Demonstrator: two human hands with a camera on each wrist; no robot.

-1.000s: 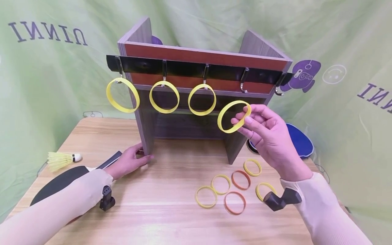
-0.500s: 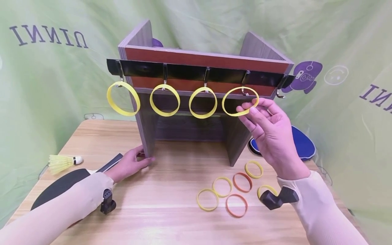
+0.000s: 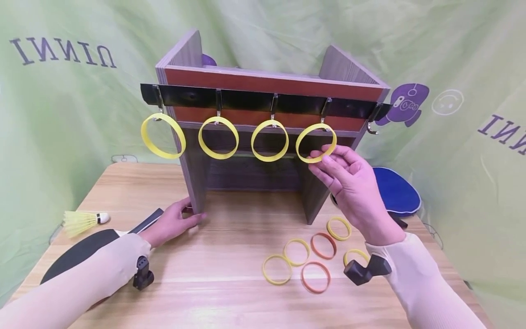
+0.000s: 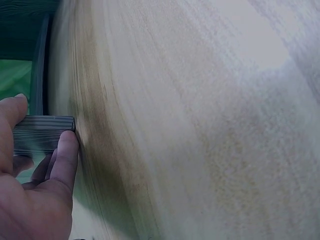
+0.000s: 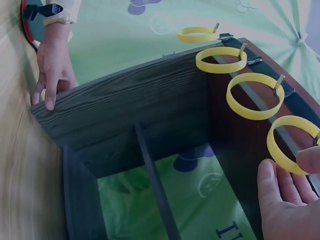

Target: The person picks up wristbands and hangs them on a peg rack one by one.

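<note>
My right hand [image 3: 355, 187] pinches the lower right of a yellow ring [image 3: 297, 145], thumb in front and fingers behind. That ring's top overlaps the fourth hook from the left on a black hook rail [image 3: 246, 101]. Three more yellow rings hang from the hooks to its left, the nearest a yellow ring [image 5: 250, 114] in the right wrist view. The rightmost hook [image 3: 372, 130] bears nothing. Low on the left, my left hand [image 3: 174, 223] grips the foot of the grey wooden shelf's side panel [image 4: 42, 132], thumb and fingers on opposite faces.
Several yellow rings and two orange rings [image 3: 315, 291] lie on the wooden table [image 3: 213, 292], front right. A shuttlecock [image 3: 84, 221] and a black paddle [image 3: 78, 251] lie at the left. A blue paddle [image 3: 394, 189] lies behind my right hand. Green cloth hangs behind the shelf.
My right hand has raised the yellow ring to the fourth hook, then shifted slightly left and down, the ring's top now at the hook. My left hand has stayed at the panel's foot.
</note>
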